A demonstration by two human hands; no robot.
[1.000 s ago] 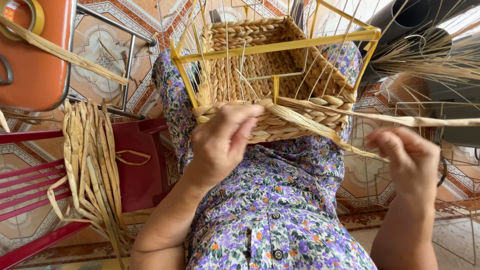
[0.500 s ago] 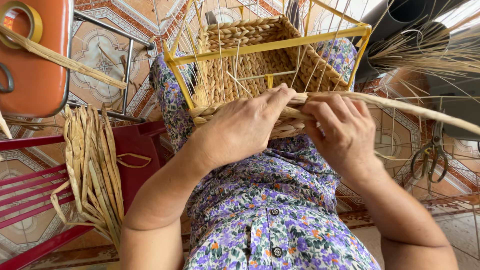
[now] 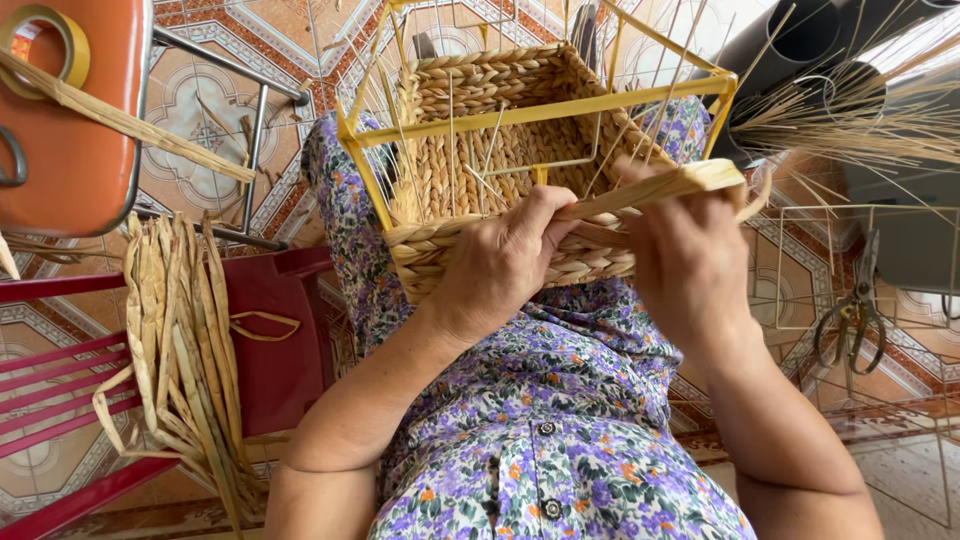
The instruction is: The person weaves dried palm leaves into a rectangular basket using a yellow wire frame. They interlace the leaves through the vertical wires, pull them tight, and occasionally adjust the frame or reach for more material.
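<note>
Single view: head-worn camera, facing steeply down over wearer's lap, close range. Half-woven basket on yellow wire frame (image 3: 520,150) upper centre; both forearms enter from bottom edge; tiled floor (image 3: 215,100) behind.

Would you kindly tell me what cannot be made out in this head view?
- Right hand fingertips: hidden behind the hand's own back.
- Basket near wall, lower part: covered by the left hand.
- Tape roll: cut off by the left edge.
- Scissors: too small for detail.

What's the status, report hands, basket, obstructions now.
Left hand gripping the woven basket rim. Right hand pinching a flat straw strand across the rim. Basket on lap inside yellow wire frame. Upright stakes crowd the weave.
</note>
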